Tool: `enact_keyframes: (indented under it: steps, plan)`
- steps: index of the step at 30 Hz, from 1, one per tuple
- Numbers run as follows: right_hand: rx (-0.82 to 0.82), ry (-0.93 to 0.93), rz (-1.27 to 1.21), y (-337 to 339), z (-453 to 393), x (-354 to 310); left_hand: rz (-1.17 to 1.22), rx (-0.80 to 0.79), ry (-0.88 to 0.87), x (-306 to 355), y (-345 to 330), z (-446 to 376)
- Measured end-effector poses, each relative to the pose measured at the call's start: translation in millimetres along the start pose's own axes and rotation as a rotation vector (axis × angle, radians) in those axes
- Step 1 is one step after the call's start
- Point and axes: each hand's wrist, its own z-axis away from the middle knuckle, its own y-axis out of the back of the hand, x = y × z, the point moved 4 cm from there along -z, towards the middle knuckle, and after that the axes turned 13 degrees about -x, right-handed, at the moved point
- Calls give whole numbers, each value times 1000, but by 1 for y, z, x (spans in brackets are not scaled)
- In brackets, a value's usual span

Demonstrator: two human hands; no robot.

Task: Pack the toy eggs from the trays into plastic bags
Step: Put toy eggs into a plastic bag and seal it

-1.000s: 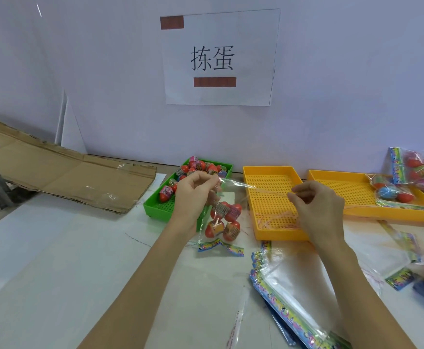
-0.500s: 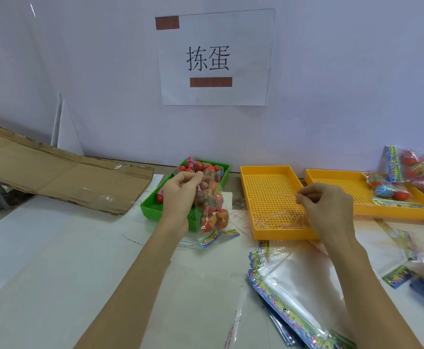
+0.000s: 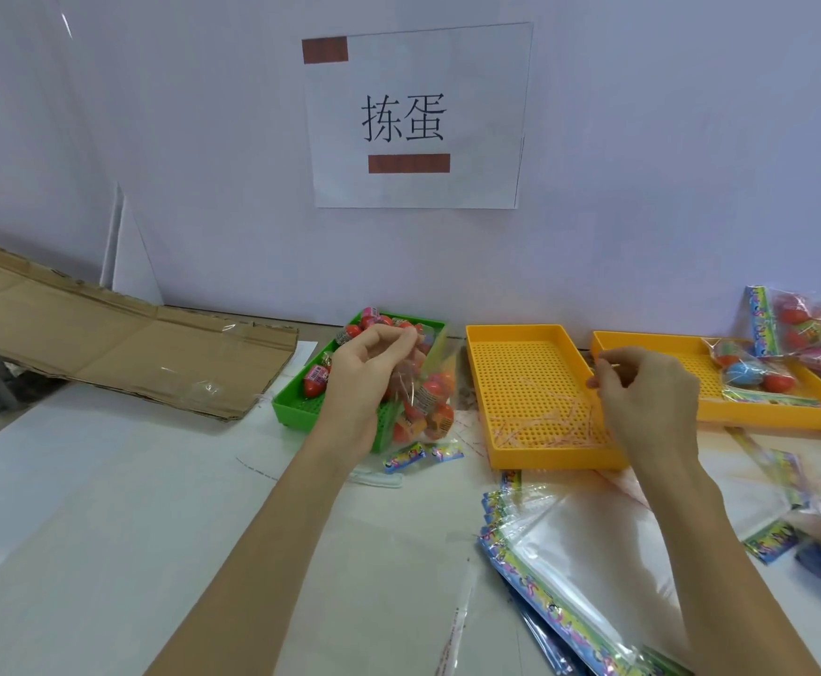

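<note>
My left hand (image 3: 367, 375) pinches the top of a clear plastic bag (image 3: 425, 412) filled with red toy eggs, hanging in front of the green tray (image 3: 296, 407). More red eggs (image 3: 315, 378) lie in that tray. My right hand (image 3: 647, 397) hovers over the near orange tray (image 3: 520, 383) and pinches a thin clear strip, with several such strips lying in the tray. A stack of empty bags (image 3: 584, 568) with colourful headers lies on the table under my right forearm.
A second orange tray (image 3: 788, 407) at the right holds a filled bag (image 3: 749, 373); more filled bags (image 3: 813, 329) lean on the wall behind it. Flattened cardboard (image 3: 106, 344) lies at the left. A paper sign (image 3: 415, 117) hangs on the wall.
The strip that stretched between my hands has come off the bag. My right hand carried it right over the orange tray while my left hand kept the filled bag by the green tray.
</note>
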Motion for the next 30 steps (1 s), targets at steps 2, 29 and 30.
enact_keyframes:
  steps: [2,29,30]
  plan:
    - [2,127,-1,-1,6,-17,56,-88,-7,3,-6,0]
    - [-492,66,-802,-47,26,-56,77,-109,130,-13,-15,2]
    - [-495,60,-817,-47,26,-55,93,-98,127,-12,-14,2]
